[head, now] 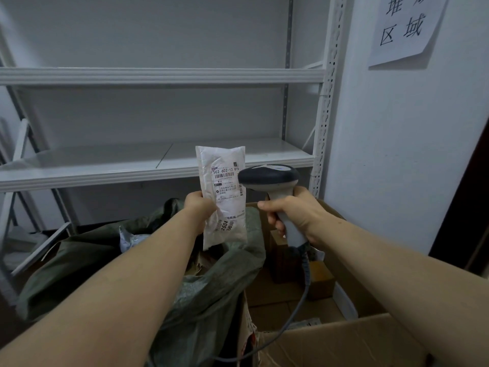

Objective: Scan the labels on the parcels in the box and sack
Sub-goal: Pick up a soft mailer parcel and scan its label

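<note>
My left hand [200, 207] grips a white padded parcel [225, 181] by its left edge and holds it upright, its printed label facing me. My right hand [296, 213] grips the handle of a grey barcode scanner [270, 178]; the scanner's dark head sits right against the label's right edge. Its coiled cable [301, 292] hangs down over the box. Below my hands lie a green woven sack [206, 295] with its mouth open and a brown cardboard box [344, 337] to its right, holding smaller brown parcels [320, 282].
A white metal shelving unit [158, 165] stands behind the sack, its shelves bare. A white wall with a paper sign [404, 27] rises at the right. Grey bagged parcels [132, 239] show inside the sack's mouth.
</note>
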Tool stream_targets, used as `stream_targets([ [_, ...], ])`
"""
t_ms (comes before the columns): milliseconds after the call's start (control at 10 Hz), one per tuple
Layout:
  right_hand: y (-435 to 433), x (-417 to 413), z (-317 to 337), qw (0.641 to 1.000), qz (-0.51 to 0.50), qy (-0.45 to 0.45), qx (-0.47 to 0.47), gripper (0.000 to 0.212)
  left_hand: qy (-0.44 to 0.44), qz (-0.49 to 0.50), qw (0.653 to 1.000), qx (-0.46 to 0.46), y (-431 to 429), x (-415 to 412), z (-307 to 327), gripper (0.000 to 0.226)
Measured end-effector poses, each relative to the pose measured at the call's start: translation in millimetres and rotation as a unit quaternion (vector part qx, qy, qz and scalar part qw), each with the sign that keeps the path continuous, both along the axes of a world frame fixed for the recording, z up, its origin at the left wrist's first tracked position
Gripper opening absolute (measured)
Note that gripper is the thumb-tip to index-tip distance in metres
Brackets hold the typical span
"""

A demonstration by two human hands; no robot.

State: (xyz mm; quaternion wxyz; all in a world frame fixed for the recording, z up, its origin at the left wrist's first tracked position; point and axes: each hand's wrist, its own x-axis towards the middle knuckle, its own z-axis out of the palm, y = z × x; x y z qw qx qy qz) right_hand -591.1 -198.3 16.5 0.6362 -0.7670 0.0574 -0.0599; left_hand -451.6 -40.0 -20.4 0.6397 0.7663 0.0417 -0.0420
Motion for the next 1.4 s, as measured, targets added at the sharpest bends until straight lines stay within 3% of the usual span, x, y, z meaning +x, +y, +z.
stream_targets([
  [300,-16,-2,-12,0.997,-0.009,0.024,-0.072,0.012,0.013,0.066,0.998,0.005,30,5,5,0.023],
  [400,-16,1,-22,0.997,-0.018,0.039,-0.058,0.012,0.057,0.059,0.967,0.239,50,12,-12,0.042],
  [500,-17,7,-34,0.998,-0.018,0.06,-0.03,0.013,0.119,0.108,0.929,0.334,75,33,-46,0.07],
  [600,-21,15,-49,0.996,-0.035,0.086,-0.01,0.012,0.118,0.129,0.911,0.372,65,15,-49,0.08],
  [800,-67,31,-97,0.969,-0.116,0.195,0.102,0.015,-0.081,-0.097,0.942,0.31,-35,11,-54,0.033],
  [900,-108,32,-135,0.936,-0.147,0.287,0.142,0.027,-0.043,-0.258,0.924,0.279,-109,-3,-88,0.022],
  [1000,-145,33,-177,0.9,-0.183,0.353,0.182,0.034,0.027,-0.37,0.875,0.312,-170,-4,-149,0.025],
  [1300,-220,96,-301,0.811,-0.222,0.466,0.275,0.036,0.113,-0.468,0.737,0.474,-257,50,-340,0.03],
  [1400,-237,121,-335,0.803,-0.204,0.486,0.28,0.036,0.125,-0.499,0.692,0.506,-274,63,-395,0.036],
])
